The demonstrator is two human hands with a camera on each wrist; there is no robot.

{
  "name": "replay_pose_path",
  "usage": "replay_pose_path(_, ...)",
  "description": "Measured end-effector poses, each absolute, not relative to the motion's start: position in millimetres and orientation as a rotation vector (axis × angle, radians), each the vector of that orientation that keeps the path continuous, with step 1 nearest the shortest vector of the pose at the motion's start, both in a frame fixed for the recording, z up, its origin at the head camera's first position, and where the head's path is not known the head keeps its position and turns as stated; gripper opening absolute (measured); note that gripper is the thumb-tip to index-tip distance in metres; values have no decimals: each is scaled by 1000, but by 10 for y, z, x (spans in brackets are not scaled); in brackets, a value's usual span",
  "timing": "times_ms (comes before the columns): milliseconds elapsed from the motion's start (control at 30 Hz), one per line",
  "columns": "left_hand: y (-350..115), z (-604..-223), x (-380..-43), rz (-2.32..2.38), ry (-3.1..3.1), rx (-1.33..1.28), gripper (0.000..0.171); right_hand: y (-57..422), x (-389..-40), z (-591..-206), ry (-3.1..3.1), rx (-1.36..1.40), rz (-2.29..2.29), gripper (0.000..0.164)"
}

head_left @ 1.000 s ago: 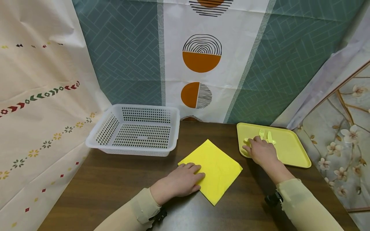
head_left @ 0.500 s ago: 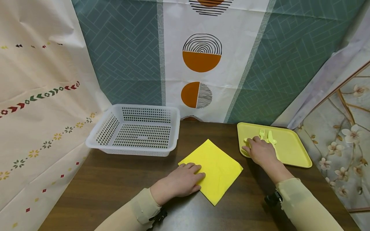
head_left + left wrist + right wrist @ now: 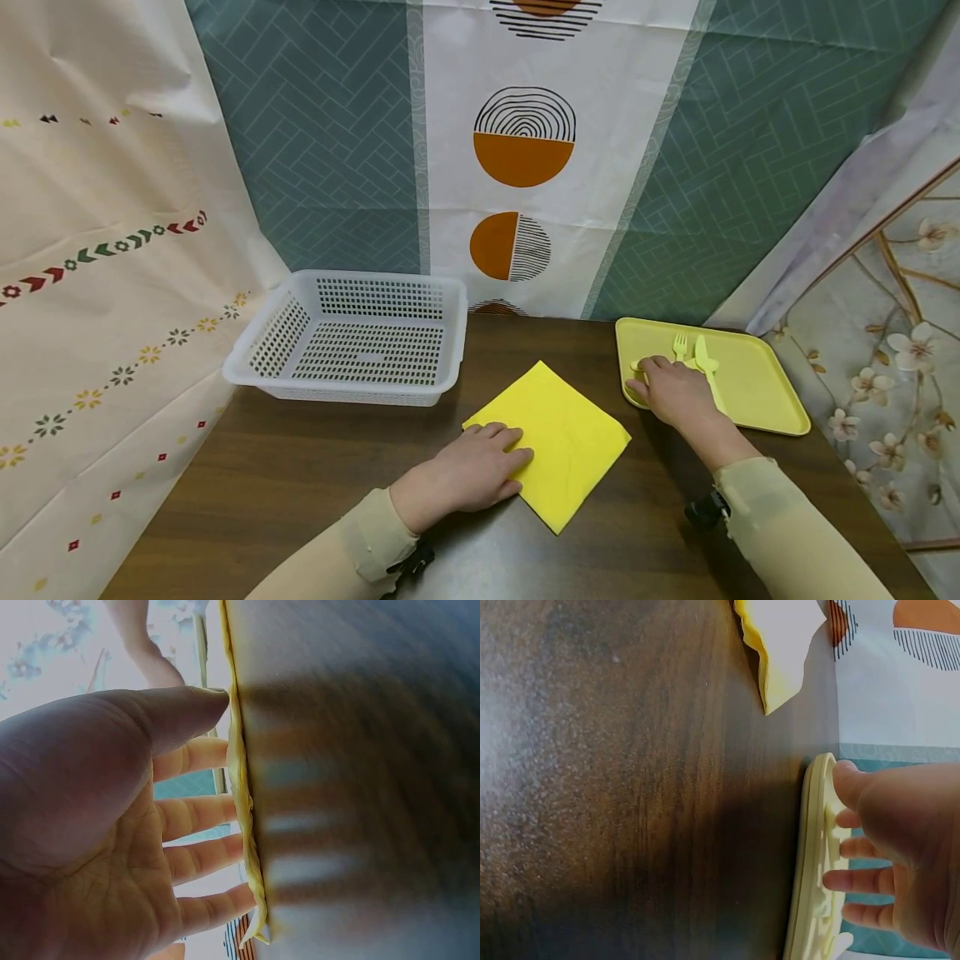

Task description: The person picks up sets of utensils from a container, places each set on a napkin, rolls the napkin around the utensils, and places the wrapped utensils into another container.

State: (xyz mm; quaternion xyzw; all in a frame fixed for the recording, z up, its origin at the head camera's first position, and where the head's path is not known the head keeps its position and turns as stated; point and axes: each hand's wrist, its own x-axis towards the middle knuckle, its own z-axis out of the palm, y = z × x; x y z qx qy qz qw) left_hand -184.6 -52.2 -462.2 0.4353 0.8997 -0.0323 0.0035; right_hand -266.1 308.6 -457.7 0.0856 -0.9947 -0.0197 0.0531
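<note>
The person's left hand [image 3: 476, 468] rests on the left part of a yellow cloth [image 3: 573, 442], its fingers spread apart and almost straight, the palm not closed round anything. The cloth lies flat on the brown desk [image 3: 315, 475] under those fingers and stretches out to the hand's right, one corner pointing away from the person and another toward them. In the left wrist view the thumb and fingertips meet the cloth's thin, slightly wavy edge. The right hand [image 3: 678, 390] is over the near left part of a pale yellow tray [image 3: 761, 392], most of which extends to that hand's right. Its fingers are loosely extended and a little apart, with the thumb by the tray's rim in the right wrist view; whether the fingertips touch the cutlery, I cannot tell. Just beyond the right hand's fingers lies a yellow fork [image 3: 679, 345], and close to their right a yellow knife [image 3: 702, 352], both in the tray. A small yellow piece [image 3: 636, 365] shows at the left of the right hand, its shape mostly hidden. Beyond the left hand and to its left stands a white perforated basket [image 3: 345, 394], well apart from it. Behind each hand a light sleeve [image 3: 795, 533] covers the forearm, with a dark device at the wrist.
</note>
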Motion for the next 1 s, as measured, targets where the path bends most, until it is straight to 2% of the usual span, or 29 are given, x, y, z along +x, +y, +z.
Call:
replay_pose_path(200,-522,-4642,-1852,-106,2822,1371,44,3096,-2664,-4605,-3045,278,-84,59)
replay_pose_path(433,-527,-4650,-1854,-118,2831,1389,43,3101,-2641,-4619,-3024,307,-93,42)
replay_pose_path(1000,-524,-4629,-1856,-116,2820,1392,43,3136,-2556,-4625,-3004,306,32,35)
